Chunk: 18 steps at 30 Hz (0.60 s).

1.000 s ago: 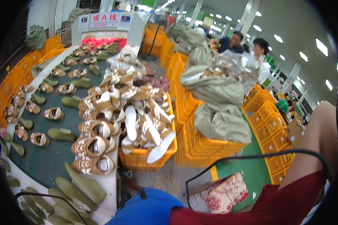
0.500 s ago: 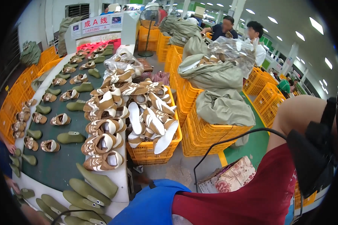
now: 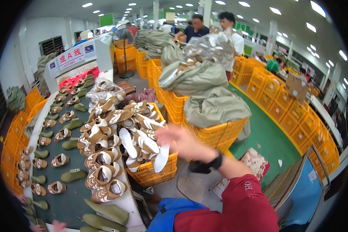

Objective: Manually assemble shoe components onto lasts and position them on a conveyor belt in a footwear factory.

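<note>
My right hand reaches forward with its fingers spread, blurred by motion and holding nothing. It hovers just right of a yellow crate heaped with brown-and-white shoes and white soles. A black band circles the wrist and the sleeve is red. My left hand is out of the picture. More brown-and-white shoes line the white edge of a dark conveyor belt to the left.
The belt carries shoes and green lasts. Stacked yellow crates with grey-green sacks stand to the right, and two people work behind them. Another person's fingers show at the lower left. A patterned cloth lies on the floor.
My right arm has swung from raised at the far right down and forward, so the hand now hovers beside the crate of shoes. The view has turned slightly right.
</note>
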{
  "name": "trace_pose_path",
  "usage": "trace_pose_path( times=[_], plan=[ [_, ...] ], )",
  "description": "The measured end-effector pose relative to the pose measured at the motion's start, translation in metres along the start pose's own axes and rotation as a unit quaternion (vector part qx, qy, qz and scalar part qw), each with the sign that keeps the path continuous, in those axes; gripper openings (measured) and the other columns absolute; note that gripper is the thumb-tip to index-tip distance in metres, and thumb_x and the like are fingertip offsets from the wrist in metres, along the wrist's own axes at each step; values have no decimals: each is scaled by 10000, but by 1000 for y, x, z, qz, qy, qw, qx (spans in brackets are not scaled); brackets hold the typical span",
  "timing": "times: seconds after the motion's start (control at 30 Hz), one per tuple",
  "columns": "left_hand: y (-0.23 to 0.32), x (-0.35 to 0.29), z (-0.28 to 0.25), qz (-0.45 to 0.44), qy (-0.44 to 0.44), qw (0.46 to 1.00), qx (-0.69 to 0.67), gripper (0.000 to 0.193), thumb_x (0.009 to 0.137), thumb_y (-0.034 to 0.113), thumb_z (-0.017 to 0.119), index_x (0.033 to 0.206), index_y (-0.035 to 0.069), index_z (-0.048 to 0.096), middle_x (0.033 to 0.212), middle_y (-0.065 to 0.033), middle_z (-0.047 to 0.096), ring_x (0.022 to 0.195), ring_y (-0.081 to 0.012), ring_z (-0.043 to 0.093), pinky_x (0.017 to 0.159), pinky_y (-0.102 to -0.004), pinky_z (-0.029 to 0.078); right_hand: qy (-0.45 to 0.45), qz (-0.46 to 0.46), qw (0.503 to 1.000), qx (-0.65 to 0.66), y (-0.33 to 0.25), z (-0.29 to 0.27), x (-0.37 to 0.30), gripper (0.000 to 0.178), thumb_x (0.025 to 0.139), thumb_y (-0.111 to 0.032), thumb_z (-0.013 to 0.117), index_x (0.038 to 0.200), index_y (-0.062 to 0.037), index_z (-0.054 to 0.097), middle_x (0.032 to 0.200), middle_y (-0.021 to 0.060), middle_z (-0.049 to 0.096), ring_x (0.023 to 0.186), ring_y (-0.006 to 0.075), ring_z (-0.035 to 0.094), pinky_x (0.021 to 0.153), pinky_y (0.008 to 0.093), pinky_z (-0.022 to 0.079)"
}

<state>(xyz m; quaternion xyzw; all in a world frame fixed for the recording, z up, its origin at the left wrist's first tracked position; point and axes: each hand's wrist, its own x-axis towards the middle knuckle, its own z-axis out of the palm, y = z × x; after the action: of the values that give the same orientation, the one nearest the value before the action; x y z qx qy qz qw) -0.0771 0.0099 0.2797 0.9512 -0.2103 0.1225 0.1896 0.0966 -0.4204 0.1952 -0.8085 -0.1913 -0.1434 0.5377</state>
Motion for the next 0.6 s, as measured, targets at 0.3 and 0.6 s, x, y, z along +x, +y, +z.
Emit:
trace_pose_path(
  times=[0.3,0.6],
  plan=[
    [-28,-70,52,-360,-160,918,-45,610,856,162,619,1388,34,349,1326,-228,461,1201,-335,471,996,-377,360,-445,-185,872,-89,108,151,-53,187,791,-165,568,878,0,572,772,199,615,782,395,593,682,478,473],
    [-1,-221,103,-537,56,841,30,686,712,48,661,1343,-3,394,1088,-197,608,1010,-291,585,885,-351,441,-536,-294,530,588,-117,166,52,275,933,-148,446,1095,45,556,1033,163,580,971,335,552,866,405,436]
  ],
)
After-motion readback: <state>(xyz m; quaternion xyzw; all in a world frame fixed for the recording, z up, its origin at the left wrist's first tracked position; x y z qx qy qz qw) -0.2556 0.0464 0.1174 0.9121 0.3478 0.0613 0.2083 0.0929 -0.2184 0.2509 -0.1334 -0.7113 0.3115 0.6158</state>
